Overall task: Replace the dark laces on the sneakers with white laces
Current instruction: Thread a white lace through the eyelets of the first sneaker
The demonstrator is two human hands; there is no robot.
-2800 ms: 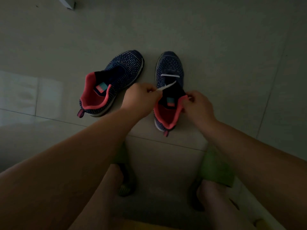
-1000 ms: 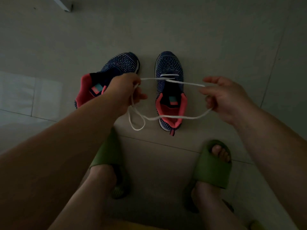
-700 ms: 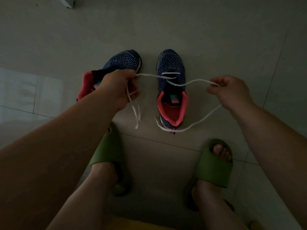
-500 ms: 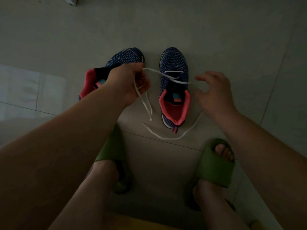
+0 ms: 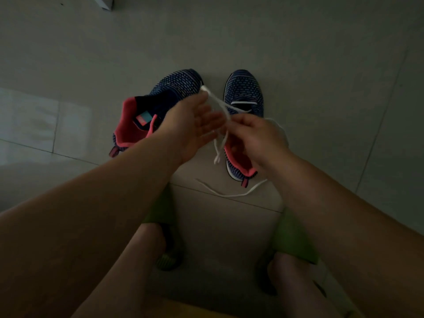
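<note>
Two dark blue knit sneakers with pink linings stand on the tiled floor. The left sneaker (image 5: 174, 88) is angled and has no lace. The right sneaker (image 5: 243, 90) points straight away, and a white lace (image 5: 229, 194) crosses its front eyelets as one bar. My left hand (image 5: 190, 127) is raised between the shoes with its palm turned right and fingers spread, and the lace is caught at its top edge. My right hand (image 5: 259, 138) is over the right sneaker's opening, pinching the same lace. A loose end trails on the floor behind the heel.
I wear green slippers, the left slipper (image 5: 160, 212) and right slipper (image 5: 293, 237) just behind the shoes. A pale object's corner (image 5: 104, 2) shows at the top left. My forearms and knees fill the lower part of the view. The light is dim.
My hands were spread wide with the lace stretched between them. They have come together over the right sneaker, and the lace's slack end has dropped to the floor.
</note>
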